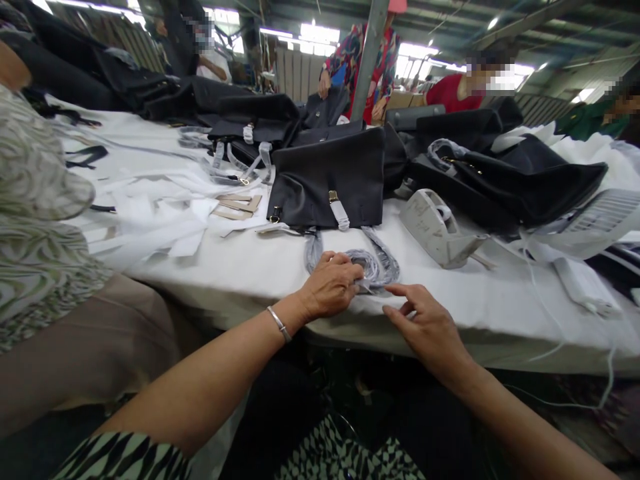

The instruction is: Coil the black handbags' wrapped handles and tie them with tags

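Observation:
At the table's front edge, my left hand (333, 283) is closed on a coiled strap (369, 263) wrapped in clear plastic. Just right of the coil is my right hand (425, 323), its thumb and forefinger apart with no object visible between them. A black handbag (325, 177) lies on the table beyond both hands, and its plastic-wrapped handle (389, 257) loops toward me around the coil. On the bag's front, a gold clasp tab carries a white wrapping (340, 215). My left fingertips partly hide the coil.
A grey tape dispenser (435, 230) stands to the right, near more black bags (510, 173). White paper strips (150, 217) and cardboard pieces (237, 205) lie left. A person in a patterned top (35, 200) is close on my left; other people work across the table.

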`<state>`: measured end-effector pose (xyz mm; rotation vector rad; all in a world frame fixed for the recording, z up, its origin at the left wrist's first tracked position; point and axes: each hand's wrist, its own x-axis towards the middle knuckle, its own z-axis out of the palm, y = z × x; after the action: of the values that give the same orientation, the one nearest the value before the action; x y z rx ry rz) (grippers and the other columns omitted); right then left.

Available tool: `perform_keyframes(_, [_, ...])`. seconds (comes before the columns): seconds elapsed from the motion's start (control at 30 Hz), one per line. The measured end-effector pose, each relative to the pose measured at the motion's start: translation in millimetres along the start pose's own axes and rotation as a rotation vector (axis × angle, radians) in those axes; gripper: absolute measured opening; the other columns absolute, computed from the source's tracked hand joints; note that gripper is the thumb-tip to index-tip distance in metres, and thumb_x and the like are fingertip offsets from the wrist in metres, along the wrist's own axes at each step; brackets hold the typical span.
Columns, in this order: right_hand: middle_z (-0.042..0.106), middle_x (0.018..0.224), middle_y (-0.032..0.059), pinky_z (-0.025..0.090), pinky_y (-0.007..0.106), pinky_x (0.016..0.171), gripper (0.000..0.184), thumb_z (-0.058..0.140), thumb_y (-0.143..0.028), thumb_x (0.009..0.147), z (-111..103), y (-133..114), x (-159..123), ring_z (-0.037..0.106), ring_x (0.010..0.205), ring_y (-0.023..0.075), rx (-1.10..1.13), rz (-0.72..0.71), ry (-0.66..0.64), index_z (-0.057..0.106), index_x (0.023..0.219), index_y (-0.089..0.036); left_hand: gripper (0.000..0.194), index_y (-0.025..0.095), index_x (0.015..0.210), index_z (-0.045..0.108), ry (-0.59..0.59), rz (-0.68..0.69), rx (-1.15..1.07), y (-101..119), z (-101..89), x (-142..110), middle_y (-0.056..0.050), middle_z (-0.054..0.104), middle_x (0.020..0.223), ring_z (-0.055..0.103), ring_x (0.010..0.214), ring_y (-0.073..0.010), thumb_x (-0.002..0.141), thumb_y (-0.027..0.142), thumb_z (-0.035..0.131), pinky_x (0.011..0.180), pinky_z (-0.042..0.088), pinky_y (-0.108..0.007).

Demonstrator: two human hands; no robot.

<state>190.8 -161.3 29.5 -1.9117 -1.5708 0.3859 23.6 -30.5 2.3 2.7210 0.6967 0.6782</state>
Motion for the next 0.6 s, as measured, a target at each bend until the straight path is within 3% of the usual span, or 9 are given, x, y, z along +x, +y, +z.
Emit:
perform_keyframes(0.1, [0.061,0.113,0.0075,0.047,0.033,0.086,0.032,0.055,-0.023,0.086,11.5,8.0,6.1,0.060,0.097,0.0208,-0.277,-0.250,0.061,0.061,0.117,-0.022,0.016,0.022,0.101,0.062,0.005,-0.007,-0.002,0.2,0.0,0.0,-0.004,0.065,0.099,0.051,0.109,-0.0226,0.085,0.025,0.058,0.101,0.030,-0.042])
perform_keyframes(0.17, [0.062,0.110,0.0077,0.046,0.031,0.086,0.029,0.052,-0.021,0.089,17.1,11.3,9.8,0.059,0.103,0.0217,-0.383,-0.310,0.067,0.061,0.115,-0.021,0.015,0.021,0.099,0.062,0.011,-0.008,-0.007,0.2,0.3,0.2,-0.004,0.064,0.099,0.051,0.108,-0.0217,0.085,0.024,0.058,0.101,0.031,-0.042])
perform_keyframes(0.27, [0.064,0.100,0.0068,0.046,0.030,0.078,0.023,0.052,-0.025,0.090,20.6,13.9,14.6,0.061,0.093,0.0209,-0.427,-0.301,0.091,0.063,0.109,-0.021,0.016,0.021,0.100,0.062,0.018,-0.007,-0.013,0.0,1.0,0.6,-0.004,0.064,0.098,0.051,0.108,-0.0214,0.084,0.023,0.059,0.101,0.031,-0.042])
perform_keyframes(0.37, [0.064,0.092,0.0057,0.044,0.029,0.074,0.017,0.052,-0.027,0.089,19.9,13.4,18.5,0.061,0.084,0.0191,-0.331,-0.267,0.093,0.066,0.098,-0.020,0.016,0.021,0.099,0.062,0.024,-0.006,-0.020,-0.1,1.2,0.9,-0.004,0.065,0.098,0.051,0.108,-0.0217,0.083,0.023,0.059,0.101,0.030,-0.042])
perform_keyframes(0.47, [0.065,0.086,0.0051,0.043,0.029,0.076,0.013,0.054,-0.026,0.086,16.8,7.9,23.7,0.059,0.081,0.0181,-0.140,-0.168,0.068,0.066,0.085,-0.019,0.014,0.021,0.098,0.062,0.024,-0.008,-0.031,-0.1,0.3,0.9,-0.004,0.065,0.097,0.052,0.107,-0.0218,0.084,0.024,0.059,0.101,0.031,-0.042])
perform_keyframes(0.53, [0.063,0.074,0.0032,0.043,0.027,0.064,0.012,0.059,-0.030,0.081,13.5,1.5,28.1,0.057,0.068,0.0156,0.066,0.022,-0.003,0.064,0.078,-0.019,0.014,0.021,0.098,0.062,0.022,-0.013,-0.031,0.0,-0.3,0.7,-0.004,0.065,0.097,0.052,0.107,-0.0217,0.084,0.023,0.059,0.100,0.031,-0.042])
perform_keyframes(0.6, [0.054,0.057,-0.0012,0.034,0.023,0.046,0.019,0.061,-0.035,0.078,9.8,-5.6,31.7,0.046,0.049,0.0108,0.333,0.275,-0.152,0.059,0.071,-0.018,0.015,0.021,0.098,0.062,0.024,-0.016,-0.026,0.0,-0.6,0.7,-0.005,0.065,0.097,0.053,0.107,-0.0219,0.084,0.023,0.059,0.100,0.032,-0.042])
